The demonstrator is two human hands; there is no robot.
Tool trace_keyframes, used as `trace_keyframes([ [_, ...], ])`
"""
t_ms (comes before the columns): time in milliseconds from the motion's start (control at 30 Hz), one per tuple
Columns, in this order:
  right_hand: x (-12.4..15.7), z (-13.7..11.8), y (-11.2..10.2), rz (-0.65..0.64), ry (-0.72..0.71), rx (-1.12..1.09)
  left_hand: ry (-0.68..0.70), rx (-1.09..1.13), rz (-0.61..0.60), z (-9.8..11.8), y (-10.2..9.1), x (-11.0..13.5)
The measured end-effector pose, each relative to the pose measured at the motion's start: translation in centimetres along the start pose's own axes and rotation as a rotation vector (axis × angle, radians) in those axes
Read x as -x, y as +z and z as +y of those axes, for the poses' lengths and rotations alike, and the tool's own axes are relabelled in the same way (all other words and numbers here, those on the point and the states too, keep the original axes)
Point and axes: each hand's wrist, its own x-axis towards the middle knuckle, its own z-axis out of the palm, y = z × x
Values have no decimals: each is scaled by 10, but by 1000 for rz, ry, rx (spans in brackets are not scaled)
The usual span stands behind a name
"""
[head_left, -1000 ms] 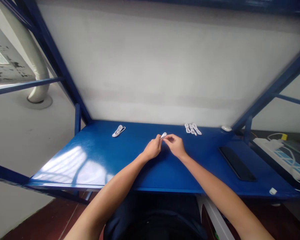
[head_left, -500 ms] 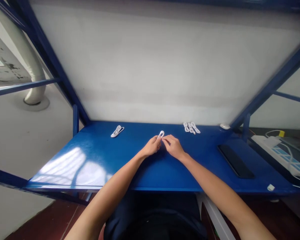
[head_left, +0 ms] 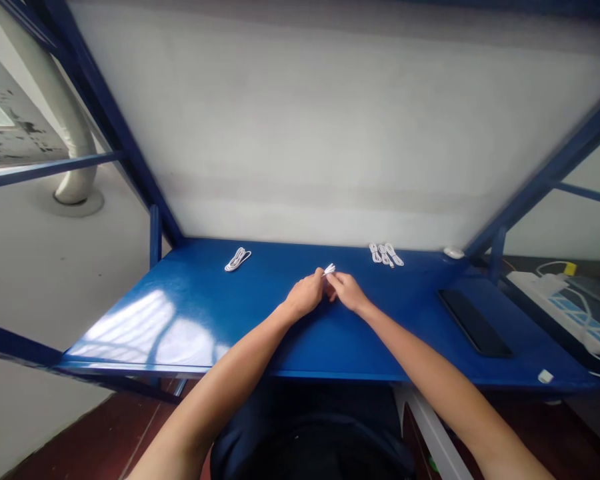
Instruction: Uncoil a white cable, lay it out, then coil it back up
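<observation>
At the far left, a light grey cylindrical pipe bends down beside a blue metal frame. To its right extends a glossy blue flat surface, with a bright patch of reflected light at its left front. Toward the rear left of the surface lies 1 white coiled cable, well apart from both hands. Near the middle, the left hand has its grip closed around the lower part of a white looped cable bundle; the loops project from between the 2 hands, angled up to the right. The right hand has a narrow grip, with the thumb and fingertips pinching the same bundle from the right. Farther right, near the rear edge, 3 white bundled cables lie side by side. Next is a white oval object at the rear right corner. In front of it lies a black flat rectangular phone. A small white block is near the front edge. At the far right is a white power strip with blue panels.
</observation>
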Motion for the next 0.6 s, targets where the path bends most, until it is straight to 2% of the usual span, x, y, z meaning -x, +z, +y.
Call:
trace_keyframes([
  [133,-1,-2,-2,-121,201,-257,-76,-47,-30,6,1,0],
  [267,0,-6,-4,-144,287,-303,-103,-30,-44,10,5,1],
  [433,1,-7,-7,-190,223,-201,-55,-14,-84,2,4,2],
  [600,2,-12,-13,-234,129,-38,64,181,-139,-1,-2,3],
])
